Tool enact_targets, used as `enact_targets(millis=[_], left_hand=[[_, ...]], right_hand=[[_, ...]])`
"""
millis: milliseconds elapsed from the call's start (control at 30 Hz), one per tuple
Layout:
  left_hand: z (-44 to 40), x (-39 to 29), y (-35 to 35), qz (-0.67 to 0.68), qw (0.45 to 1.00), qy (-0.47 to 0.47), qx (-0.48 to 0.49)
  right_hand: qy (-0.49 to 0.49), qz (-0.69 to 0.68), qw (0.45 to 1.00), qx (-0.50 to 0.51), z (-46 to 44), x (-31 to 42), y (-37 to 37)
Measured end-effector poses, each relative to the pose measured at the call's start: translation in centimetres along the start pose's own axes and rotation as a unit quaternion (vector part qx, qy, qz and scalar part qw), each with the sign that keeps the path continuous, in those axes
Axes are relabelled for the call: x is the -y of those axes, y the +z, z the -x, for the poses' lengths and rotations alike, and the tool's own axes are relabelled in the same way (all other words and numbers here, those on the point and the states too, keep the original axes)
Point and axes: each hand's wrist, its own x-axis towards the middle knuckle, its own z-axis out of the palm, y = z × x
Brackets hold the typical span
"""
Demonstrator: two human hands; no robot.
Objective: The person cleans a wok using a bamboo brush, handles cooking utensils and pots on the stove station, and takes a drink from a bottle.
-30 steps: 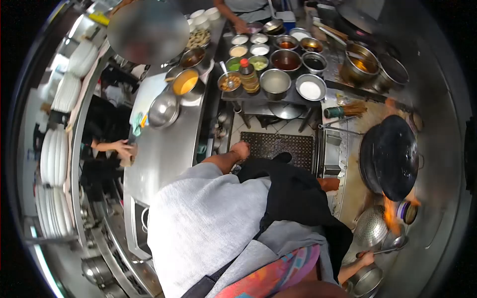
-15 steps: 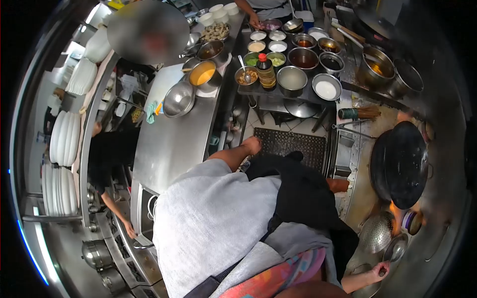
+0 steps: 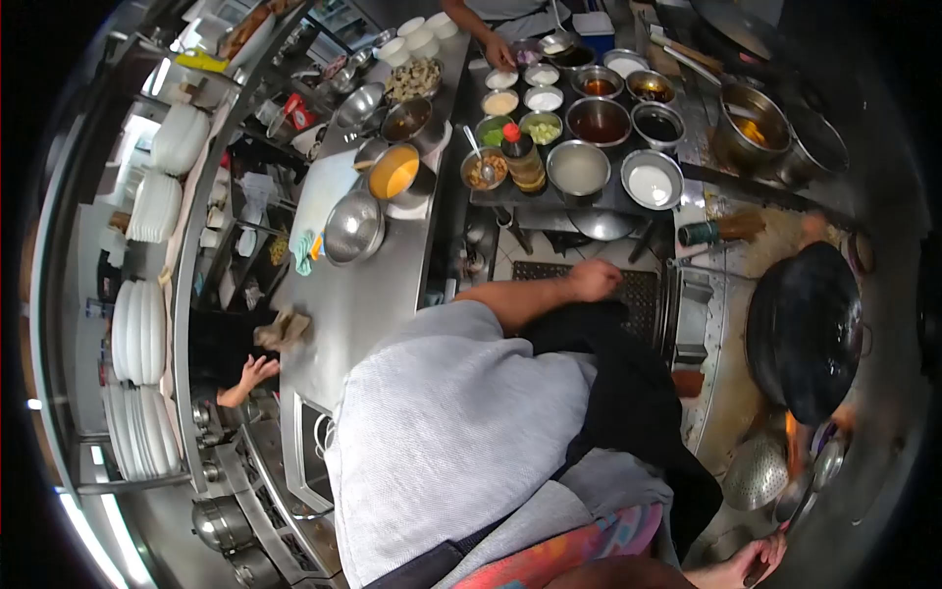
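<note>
My left hand (image 3: 596, 280) is closed, its arm bent across in front of my body above the dark floor mat (image 3: 638, 304). Nothing shows sticking out of that fist. Low at the right, my right hand (image 3: 756, 562) is wrapped round the handle of a ladle (image 3: 788, 499). The ladle's bowl lies beside a perforated strainer (image 3: 756, 473), close to a burner flame (image 3: 791, 442). Another long metal utensil (image 3: 829, 459) lies along it; whether I hold that too I cannot tell. Beyond stands a black wok (image 3: 805, 334), tilted on the stove.
A bamboo brush (image 3: 721, 230) lies near the wok. Bowls of sauces and a red-capped bottle (image 3: 523, 162) crowd the side table. Steel bowls (image 3: 355, 228) stand on the counter (image 3: 368, 314). One co-worker's hand (image 3: 500, 52) is over the bowls; another's (image 3: 257, 375) is at left.
My left fist has swung forward, away from my body. My right hand and the ladle have shifted slightly, and a second utensil shows beside it. The co-worker's hand at left has risen.
</note>
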Motion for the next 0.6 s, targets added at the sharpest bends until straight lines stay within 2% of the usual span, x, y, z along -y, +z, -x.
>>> enact_targets(millis=[33,67,100,200,233,267,400,467,533,567,600], left_hand=[[-1.3,-1.5,-0.3,-0.012,0.999,0.044,-0.013],[-2.7,-2.5,-0.3,0.006,0.998,0.056,-0.001],[-4.4,-2.8,0.5,0.015,0.998,0.067,-0.006],[-8.7,-5.6,0.2,0.029,0.991,0.133,0.005],[-10.1,-6.1,0.5,0.035,0.989,0.141,0.004],[-10.9,-6.7,0.0,0.048,0.983,0.18,0.003],[-14.4,-7.2,-1.8,0.035,0.973,0.222,0.051],[-16.2,-6.4,-2.3,0.054,0.963,0.244,0.101],[-17.3,-6.0,-3.5,0.051,0.966,0.231,0.103],[-17.8,-6.1,-3.6,0.052,0.967,0.223,0.108],[-18.4,-5.8,-3.8,0.052,0.97,0.208,0.112]], right_hand=[[0.016,0.001,1.0,0.016,-0.7,-2.2,0.7],[0.031,-0.085,0.996,-0.015,-1.0,-4.8,1.9],[0.035,-0.088,0.995,-0.012,-1.6,-8.0,3.4],[-0.091,0.094,0.982,-0.136,-4.7,-16.4,7.9],[-0.18,0.173,0.956,-0.157,-5.3,-17.7,6.9],[-0.206,0.237,0.931,-0.186,-6.5,-18.5,6.4],[-0.208,0.449,0.835,-0.24,-10.5,-25.9,9.9],[-0.204,0.553,0.77,-0.243,-11.8,-29.7,11.5],[-0.188,0.628,0.718,-0.234,-13.0,-32.0,12.1],[-0.173,0.635,0.718,-0.226,-13.4,-32.7,12.2],[-0.094,0.552,0.787,-0.257,-15.3,-30.3,9.5]])
